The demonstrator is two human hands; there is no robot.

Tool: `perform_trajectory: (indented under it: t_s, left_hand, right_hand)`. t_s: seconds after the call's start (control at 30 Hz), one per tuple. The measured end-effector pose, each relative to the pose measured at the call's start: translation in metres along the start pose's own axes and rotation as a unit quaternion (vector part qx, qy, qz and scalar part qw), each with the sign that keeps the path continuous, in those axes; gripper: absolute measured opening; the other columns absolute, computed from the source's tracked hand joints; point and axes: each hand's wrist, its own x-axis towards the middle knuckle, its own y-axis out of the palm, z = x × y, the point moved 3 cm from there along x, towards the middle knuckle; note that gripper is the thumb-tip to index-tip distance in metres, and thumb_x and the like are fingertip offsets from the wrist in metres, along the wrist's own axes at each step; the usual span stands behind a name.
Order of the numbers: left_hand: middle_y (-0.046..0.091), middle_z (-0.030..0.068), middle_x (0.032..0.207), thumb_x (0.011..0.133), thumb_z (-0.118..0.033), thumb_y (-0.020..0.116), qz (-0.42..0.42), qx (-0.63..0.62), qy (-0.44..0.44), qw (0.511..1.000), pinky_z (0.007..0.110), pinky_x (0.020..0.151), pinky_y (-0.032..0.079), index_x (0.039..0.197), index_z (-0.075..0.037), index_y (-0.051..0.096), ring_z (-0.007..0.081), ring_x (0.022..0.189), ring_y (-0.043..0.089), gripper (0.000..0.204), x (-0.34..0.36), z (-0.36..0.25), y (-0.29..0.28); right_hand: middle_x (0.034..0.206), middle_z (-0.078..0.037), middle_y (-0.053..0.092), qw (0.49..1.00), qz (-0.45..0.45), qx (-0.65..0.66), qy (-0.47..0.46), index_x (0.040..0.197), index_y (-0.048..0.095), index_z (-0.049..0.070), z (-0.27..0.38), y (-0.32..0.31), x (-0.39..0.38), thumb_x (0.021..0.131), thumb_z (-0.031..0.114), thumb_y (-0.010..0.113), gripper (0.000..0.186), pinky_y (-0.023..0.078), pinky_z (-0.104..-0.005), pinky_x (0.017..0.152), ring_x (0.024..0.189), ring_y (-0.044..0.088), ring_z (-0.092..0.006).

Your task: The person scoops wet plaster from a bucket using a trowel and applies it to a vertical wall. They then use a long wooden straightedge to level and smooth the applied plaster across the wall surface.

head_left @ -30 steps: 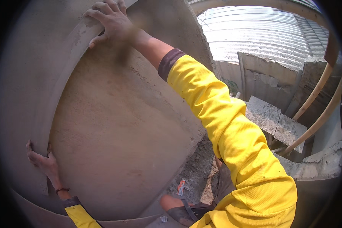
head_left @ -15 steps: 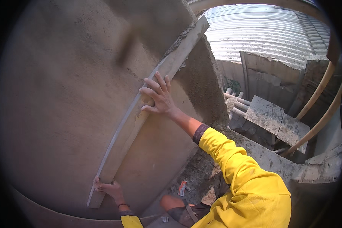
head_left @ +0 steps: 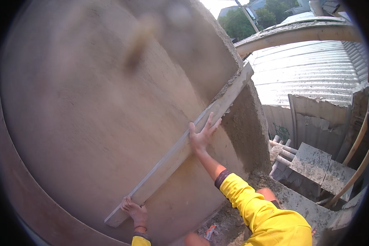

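Observation:
A long, pale straightedge (head_left: 160, 175) slants across the brown plastered wall (head_left: 90, 119), lying against it. Its low end is at the lower left; the high end reaches the wall's right edge. Near the low end, my left hand (head_left: 135, 212) is closed round the straightedge. Higher up, about midway, my right hand (head_left: 202, 137) presses on its face with fingers spread and the thumb at the upper edge. Rough mortar clings along the upper edge near the high end. A darker brown patch covers the wall's right side.
A curved ledge (head_left: 35, 192) borders the wall at the left and bottom. Right of the wall lie grey slabs (head_left: 311, 163), pipes (head_left: 285, 151) and bent poles (head_left: 354, 176). Behind is a corrugated metal roof (head_left: 303, 67). An orange-and-white wrapper (head_left: 210, 231) lies near my leg.
The view has shifted up and left. The straightedge's low end has risen along the wall, so it slopes less steeply. My right hand's fingers have moved from the upper edge onto the face.

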Motion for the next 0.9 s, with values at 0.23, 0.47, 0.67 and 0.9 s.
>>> perform_trajectory:
  t_s: [0.23,0.47,0.67,0.9]
  left_hand:
    - [0.039,0.0214,0.150,0.077,-0.015,0.077,-0.099,0.024,-0.036,0.994,0.058,0.118,0.021,0.155,-0.004,0.029,0.0415,0.144,0.032,0.092,0.182,0.048,-0.060]
    - [0.043,0.0124,0.153,0.089,-0.014,0.076,-0.185,0.031,-0.032,0.982,0.054,0.123,0.023,0.154,-0.010,0.034,0.0355,0.146,0.036,0.078,0.425,0.108,-0.182]
    - [0.045,0.0120,0.152,0.090,-0.013,0.075,-0.197,0.050,-0.015,0.979,0.055,0.123,0.023,0.153,-0.012,0.035,0.0343,0.147,0.035,0.075,0.617,0.156,-0.276]
    - [0.043,0.0106,0.153,0.086,-0.009,0.076,-0.177,0.026,-0.021,0.984,0.054,0.124,0.023,0.155,-0.013,0.034,0.0328,0.147,0.035,0.081,0.707,0.187,-0.314]
  right_hand:
    - [0.153,-0.052,-0.027,0.974,0.121,-0.002,-0.194,0.166,-0.010,0.010,0.199,0.088,0.101,0.084,0.060,0.076,0.129,-0.007,-0.0677,0.121,0.147,-0.026,-0.0639]
    - [0.166,-0.037,-0.019,0.962,0.107,-0.016,-0.252,0.167,0.003,0.008,0.438,0.188,0.197,0.083,0.064,0.073,0.123,-0.010,-0.0656,0.122,0.148,-0.029,-0.0603]
    - [0.168,-0.032,-0.009,0.957,0.113,0.010,-0.267,0.162,0.020,0.014,0.604,0.245,0.256,0.082,0.061,0.074,0.107,-0.007,-0.0647,0.124,0.151,-0.022,-0.0588]
    - [0.171,-0.026,0.003,0.969,0.042,0.019,-0.243,0.156,0.040,0.021,0.706,0.291,0.316,0.080,0.057,0.074,0.091,-0.003,-0.0637,0.126,0.154,-0.014,-0.0571]
